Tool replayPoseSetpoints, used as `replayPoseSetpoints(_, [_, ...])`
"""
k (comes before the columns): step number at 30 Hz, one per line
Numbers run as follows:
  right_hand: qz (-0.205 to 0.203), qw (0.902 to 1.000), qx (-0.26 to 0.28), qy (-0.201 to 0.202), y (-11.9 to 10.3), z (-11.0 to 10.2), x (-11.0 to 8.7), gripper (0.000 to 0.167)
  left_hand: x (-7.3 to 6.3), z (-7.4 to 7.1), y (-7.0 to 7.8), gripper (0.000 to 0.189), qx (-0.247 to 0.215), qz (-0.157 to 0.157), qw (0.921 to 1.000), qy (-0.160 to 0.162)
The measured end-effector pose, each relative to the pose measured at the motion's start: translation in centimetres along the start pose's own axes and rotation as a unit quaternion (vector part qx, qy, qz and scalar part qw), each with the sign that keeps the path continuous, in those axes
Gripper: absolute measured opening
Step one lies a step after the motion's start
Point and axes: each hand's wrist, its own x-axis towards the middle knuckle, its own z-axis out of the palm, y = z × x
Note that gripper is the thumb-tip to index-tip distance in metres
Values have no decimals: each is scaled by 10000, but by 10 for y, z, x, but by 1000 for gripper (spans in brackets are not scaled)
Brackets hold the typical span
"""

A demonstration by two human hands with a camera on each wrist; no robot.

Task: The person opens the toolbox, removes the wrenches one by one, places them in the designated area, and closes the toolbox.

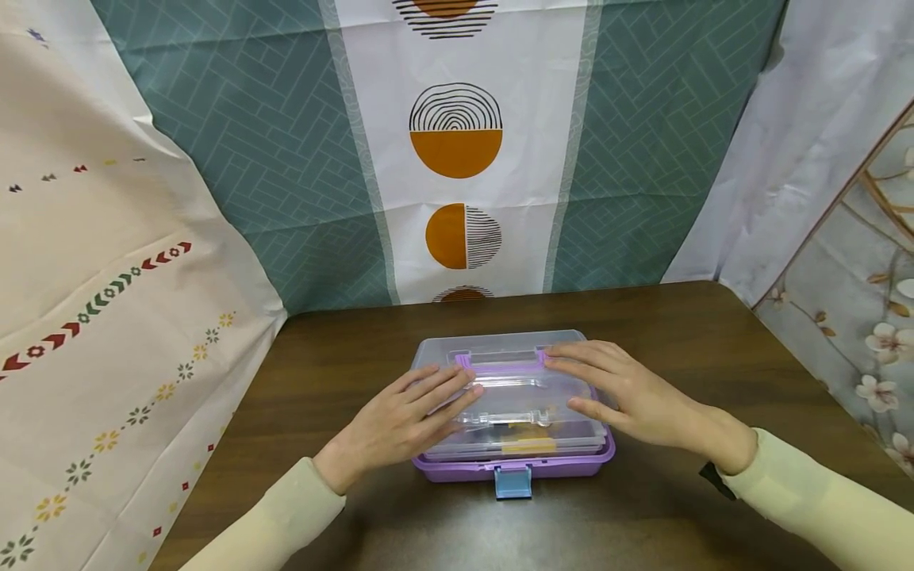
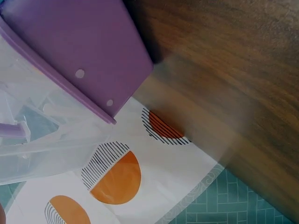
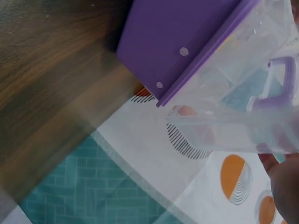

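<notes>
A box with a purple base (image 1: 510, 472) and a clear plastic lid (image 1: 500, 342) stands on the table. The lid carries a purple handle (image 1: 503, 367), and a blue latch (image 1: 512, 482) hangs down at the front. Clear handles and something yellow show through the plastic. My left hand (image 1: 410, 420) lies over the box's left side, fingers extended toward the handle's left end. My right hand (image 1: 635, 388) reaches in from the right, fingers nearly straight by the handle's right end, thumb apart. From the head view I cannot tell how firmly either hand touches the lid.
The box sits mid-table on a dark brown wooden top (image 1: 343, 357). A patterned cloth (image 1: 464, 238) hangs behind the table's back edge. A cream cloth (image 1: 143, 396) drapes on the left, and a floral cloth (image 1: 857, 333) is at the right.
</notes>
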Motion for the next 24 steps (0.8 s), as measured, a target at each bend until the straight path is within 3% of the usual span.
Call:
replayPoseSetpoints(6, [-380,9979,-506,103,-3,3,-2,70,1,1,-3,46,-98,-72,9999,-39])
replayPoseSetpoints(15, [-762,9940,-589,516,3,2,3,62,3,-1,-3,47,-200,-204,9995,-133])
replayPoseSetpoints(24, [-913,9926,-603,518,6,-3,6,60,3,-2,1,44,-214,-390,9990,-98])
